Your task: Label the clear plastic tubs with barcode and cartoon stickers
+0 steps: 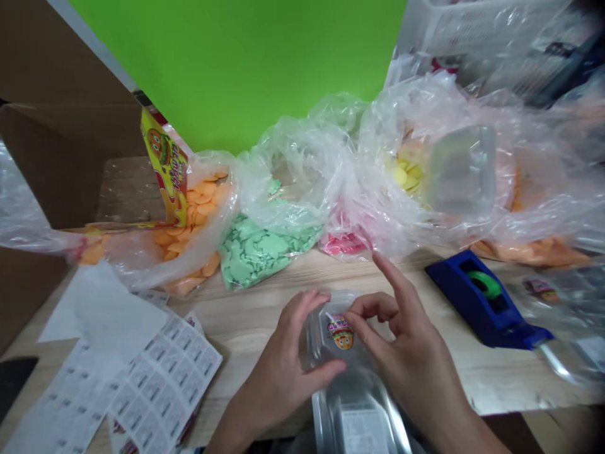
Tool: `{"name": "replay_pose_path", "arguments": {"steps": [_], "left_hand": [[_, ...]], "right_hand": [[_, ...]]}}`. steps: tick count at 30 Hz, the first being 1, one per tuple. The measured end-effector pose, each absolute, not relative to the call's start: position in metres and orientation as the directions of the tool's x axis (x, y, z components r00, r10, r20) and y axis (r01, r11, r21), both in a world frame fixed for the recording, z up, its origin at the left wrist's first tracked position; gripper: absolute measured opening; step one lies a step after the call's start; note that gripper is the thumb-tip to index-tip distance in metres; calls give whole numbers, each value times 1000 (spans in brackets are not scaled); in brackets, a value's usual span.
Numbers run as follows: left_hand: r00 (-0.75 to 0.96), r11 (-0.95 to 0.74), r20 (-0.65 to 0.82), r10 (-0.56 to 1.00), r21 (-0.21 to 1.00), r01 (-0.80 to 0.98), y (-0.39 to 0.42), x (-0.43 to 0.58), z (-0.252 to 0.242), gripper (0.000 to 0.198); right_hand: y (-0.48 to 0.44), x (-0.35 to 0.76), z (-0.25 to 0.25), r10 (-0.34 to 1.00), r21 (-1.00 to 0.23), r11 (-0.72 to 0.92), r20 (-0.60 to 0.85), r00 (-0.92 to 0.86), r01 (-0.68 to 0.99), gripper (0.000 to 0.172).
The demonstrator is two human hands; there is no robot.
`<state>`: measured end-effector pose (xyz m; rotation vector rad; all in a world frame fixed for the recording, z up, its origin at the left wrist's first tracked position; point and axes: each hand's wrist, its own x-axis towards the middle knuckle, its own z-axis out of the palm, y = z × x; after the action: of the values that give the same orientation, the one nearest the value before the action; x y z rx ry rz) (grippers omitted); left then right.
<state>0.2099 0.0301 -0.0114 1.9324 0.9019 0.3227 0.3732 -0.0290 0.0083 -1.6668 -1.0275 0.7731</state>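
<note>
A clear plastic clamshell box (pixel 326 372) lies opened out at the table's front edge, its two halves one behind the other. My left hand (pixel 295 356) grips the far half by its left side, thumb and fingers curved around it. A round-ended cartoon burger sticker (pixel 341 333) sits on that half. Thumb and a bent finger of my right hand (pixel 401 334) pinch at the sticker's upper right edge, while the index finger points up and away. On the near half a white printed label (pixel 363 432) shows.
Plastic bags of orange (pixel 193 221), green (pixel 265 246), pink (pixel 347 239) and yellow pieces (pixel 407 173) line the back. A blue tape dispenser (pixel 486 302) stands right; sticker sheets (pixel 165 372) lie left. Another clear box (pixel 460 170) rests on the bags.
</note>
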Motion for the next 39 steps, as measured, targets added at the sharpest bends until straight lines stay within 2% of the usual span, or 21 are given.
{"name": "replay_pose_path", "arguments": {"steps": [2, 4, 6, 8, 10, 13, 15, 18, 21, 23, 24, 26, 28, 29, 32, 35, 39], "left_hand": [[712, -322, -116, 693, 833, 450, 30, 211, -12, 80], [734, -382, -91, 673, 807, 451, 32, 212, -12, 76], [749, -442, -94, 656, 757, 482, 35, 212, -10, 75], [756, -487, -127, 642, 694, 530, 39, 212, -7, 73], [773, -538, -135, 620, 644, 544, 43, 212, -3, 70], [823, -651, -28, 567, 596, 470, 45, 212, 4, 71], [840, -739, 89, 536, 530, 416, 42, 212, 8, 69], [838, -831, 234, 493, 414, 373, 35, 211, 13, 58], [828, -859, 323, 459, 399, 321, 30, 209, 14, 54], [823, -856, 352, 446, 438, 277, 28, 207, 11, 59], [822, -833, 337, 460, 483, 268, 28, 206, 9, 66], [818, -721, 244, 521, 639, 268, 28, 203, 5, 85], [813, -561, 96, 575, 769, 305, 30, 200, 1, 101], [809, -505, 21, 588, 791, 347, 31, 199, 0, 102], [805, -533, -100, 585, 700, 474, 37, 200, 1, 80], [836, -645, -53, 546, 610, 460, 42, 205, 4, 65], [849, -694, 6, 528, 578, 428, 45, 212, 5, 61]], "right_hand": [[-29, 368, 6, 903, -871, -119, 105, 418, 477, 71], [-28, 366, 2, 900, -740, -110, 209, 383, 664, 73], [-27, 367, -2, 895, -657, -154, 224, 386, 738, 77], [-29, 370, -7, 884, -676, -211, 177, 433, 706, 79], [-34, 373, -11, 885, -752, -222, 112, 452, 620, 77], [-46, 373, -13, 909, -821, -201, 46, 414, 534, 78], [-54, 371, -11, 913, -833, -166, 72, 401, 528, 78], [-61, 368, -8, 900, -842, -61, 186, 395, 537, 77], [-60, 366, -7, 888, -853, 59, 282, 362, 519, 82], [-57, 363, -7, 876, -885, 139, 319, 361, 445, 80], [-55, 362, -5, 872, -919, 176, 312, 376, 354, 78], [-52, 362, 0, 876, -973, 226, 228, 425, 57, 76], [-52, 367, 7, 884, -942, 236, 105, 455, -240, 76], [-54, 373, 11, 880, -913, 236, 56, 472, -332, 77], [-66, 396, 15, 833, -875, 202, -82, 547, -439, 77], [-76, 415, 9, 798, -868, 129, -196, 570, -480, 73], [-77, 426, -2, 825, -879, 88, -200, 529, -469, 74]]}}
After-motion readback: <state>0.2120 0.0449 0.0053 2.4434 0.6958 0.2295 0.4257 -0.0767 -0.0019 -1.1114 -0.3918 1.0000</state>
